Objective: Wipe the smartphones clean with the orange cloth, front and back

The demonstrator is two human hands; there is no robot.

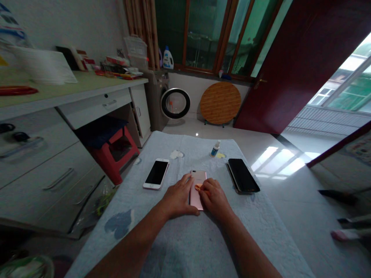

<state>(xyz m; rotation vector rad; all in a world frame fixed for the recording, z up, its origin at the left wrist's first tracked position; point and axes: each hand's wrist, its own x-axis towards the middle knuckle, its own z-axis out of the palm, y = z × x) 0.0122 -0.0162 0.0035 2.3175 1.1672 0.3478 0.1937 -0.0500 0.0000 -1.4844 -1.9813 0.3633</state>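
Note:
A rose-pink smartphone [198, 176] lies back side up on the cloth-covered table, its camera end pointing away from me. My left hand [179, 197] steadies its left edge, thumb at the near end and fingers along the side. Pinched in my right hand [216, 197] is a small orange cloth [198, 187], pressed on the phone's back. To the left rests a white-framed smartphone [157, 173] with a dark screen facing up. On the right a black smartphone [242, 175] lies screen up, apparently on top of another flat item. Beyond them stands a small spray bottle [215, 149].
A pale blue patterned cloth [197, 144] covers the table. At the left are a desk with drawers [95, 104] and a red stool [121, 148]. Farther back are a washing machine with its round door [175, 103] swung out, a round wooden tabletop [220, 102] and a dark red door [278, 65].

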